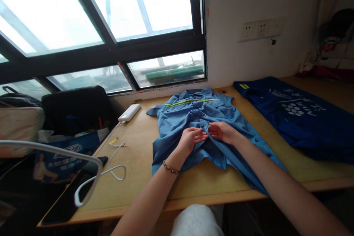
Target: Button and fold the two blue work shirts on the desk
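Observation:
A light blue work shirt with a yellow-green stripe across its chest lies on the wooden table, collar toward the window. My left hand, with a beaded bracelet on its wrist, grips one front edge of the shirt near the middle. Beside it, almost touching, my right hand pinches the other front edge. Both sets of fingertips meet at the button placket, where the cloth is slightly raised. The button itself is too small to make out between the fingers. Below the hands the shirt's front hangs apart in folds.
A folded dark blue garment with white print lies at the right. At the left are a white power bank, its white cable and a black phone-like slab. Bags stand beyond the table's left edge.

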Motion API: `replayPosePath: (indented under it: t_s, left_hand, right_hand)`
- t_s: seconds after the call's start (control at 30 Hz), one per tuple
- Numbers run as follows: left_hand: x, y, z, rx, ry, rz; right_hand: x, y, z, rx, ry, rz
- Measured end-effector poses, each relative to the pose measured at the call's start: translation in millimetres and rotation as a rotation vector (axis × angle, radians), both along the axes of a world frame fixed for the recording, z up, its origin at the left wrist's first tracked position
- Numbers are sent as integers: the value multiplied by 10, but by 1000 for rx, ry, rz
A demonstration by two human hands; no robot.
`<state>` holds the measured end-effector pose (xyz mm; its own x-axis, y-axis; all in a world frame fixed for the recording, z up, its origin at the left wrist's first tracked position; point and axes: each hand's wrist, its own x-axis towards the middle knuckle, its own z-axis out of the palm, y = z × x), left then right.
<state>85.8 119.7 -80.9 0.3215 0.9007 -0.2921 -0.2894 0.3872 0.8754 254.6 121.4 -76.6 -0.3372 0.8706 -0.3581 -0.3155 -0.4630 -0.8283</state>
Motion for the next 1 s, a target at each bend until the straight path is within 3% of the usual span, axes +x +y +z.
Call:
replayPosePath:
  t_s: [0.2,0.37,0.6,0.7,1.0]
  left_hand:
    - [1,-18,-11,17,62,-17]
    - [35,-30,-7,57,102,-1]
    - [81,-46,-13,127,209,45]
    - [72,-39,-41,98,133,55]
    - [75,-37,-53,85,-68,114]
  right_hand:
    - [-42,-12,-77,219,-228,-35]
    - [-100,2,-109,503,-449,-92]
    - [-210,-60,-142,855,-895,-228]
    - [-231,-63,-152,861,-845,-205]
    - [-218,-16,-124,601,-304,-107]
